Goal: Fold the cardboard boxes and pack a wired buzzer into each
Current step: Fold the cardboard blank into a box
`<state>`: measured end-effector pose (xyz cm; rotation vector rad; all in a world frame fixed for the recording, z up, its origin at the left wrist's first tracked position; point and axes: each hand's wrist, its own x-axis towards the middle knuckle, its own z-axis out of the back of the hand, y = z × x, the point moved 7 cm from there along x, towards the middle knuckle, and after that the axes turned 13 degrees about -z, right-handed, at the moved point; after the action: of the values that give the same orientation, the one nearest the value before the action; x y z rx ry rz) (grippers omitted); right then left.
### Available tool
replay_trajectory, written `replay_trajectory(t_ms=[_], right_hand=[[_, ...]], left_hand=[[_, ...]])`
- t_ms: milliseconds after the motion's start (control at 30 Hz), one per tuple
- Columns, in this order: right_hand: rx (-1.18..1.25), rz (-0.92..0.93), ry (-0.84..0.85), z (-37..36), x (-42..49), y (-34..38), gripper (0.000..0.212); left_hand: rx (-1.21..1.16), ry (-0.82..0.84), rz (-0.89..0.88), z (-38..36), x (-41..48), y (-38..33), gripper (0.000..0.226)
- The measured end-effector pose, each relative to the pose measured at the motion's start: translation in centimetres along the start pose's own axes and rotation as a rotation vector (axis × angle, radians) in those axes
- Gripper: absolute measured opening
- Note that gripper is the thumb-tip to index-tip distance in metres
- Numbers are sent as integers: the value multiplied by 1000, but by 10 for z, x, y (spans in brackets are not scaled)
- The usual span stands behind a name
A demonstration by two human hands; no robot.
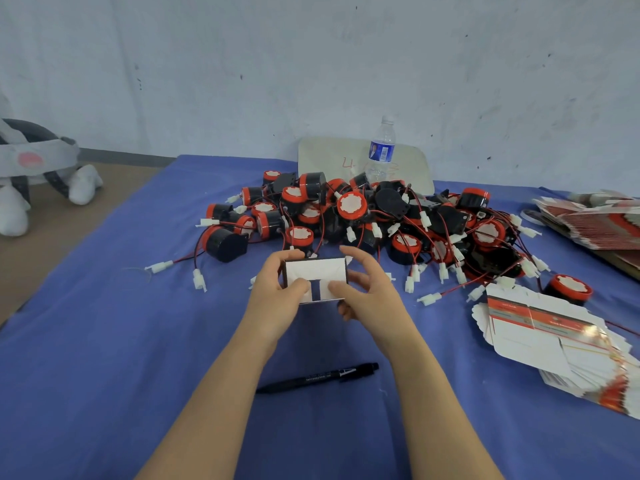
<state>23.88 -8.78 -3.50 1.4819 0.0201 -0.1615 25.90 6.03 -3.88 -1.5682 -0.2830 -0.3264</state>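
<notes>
A small cardboard box (317,271) is held above the blue table, its white end flaps facing me. My left hand (277,299) grips its left side, thumb pressing a flap. My right hand (367,296) grips its right side, thumb on the other flap. A dark gap shows between the two flaps. Behind the box lies a big pile of black-and-red wired buzzers (363,220) with white connectors. One single buzzer (569,289) sits apart at the right.
A fanned stack of flat box blanks (561,344) lies at the right, with more blanks (595,220) further back. A black pen (318,377) lies under my arms. A water bottle (381,150) and white board (332,161) stand at the wall. A plush toy (31,174) sits left.
</notes>
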Motion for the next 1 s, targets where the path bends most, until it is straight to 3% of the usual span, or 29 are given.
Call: replay_trajectory(t_ms=[267, 467, 633, 867, 933, 1000], right_hand=[[86, 145, -22, -13, -8, 15, 40], [237, 174, -20, -17, -12, 18, 56], [281, 141, -53, -16, -12, 16, 35], [179, 57, 280, -20, -13, 17, 38], [145, 90, 221, -20, -13, 20, 31], [75, 165, 43, -18, -14, 24, 23]], left_hand=[[-85, -83, -34, 4, 1, -7, 48], [-124, -107, -71, -3, -3, -12, 48], [-168, -135, -47, -2, -3, -9, 45], [-248, -185, -6, 8, 1, -8, 44], [-264, -183, -4, 8, 2, -9, 43], [-277, -166, -10, 3, 0, -12, 44]])
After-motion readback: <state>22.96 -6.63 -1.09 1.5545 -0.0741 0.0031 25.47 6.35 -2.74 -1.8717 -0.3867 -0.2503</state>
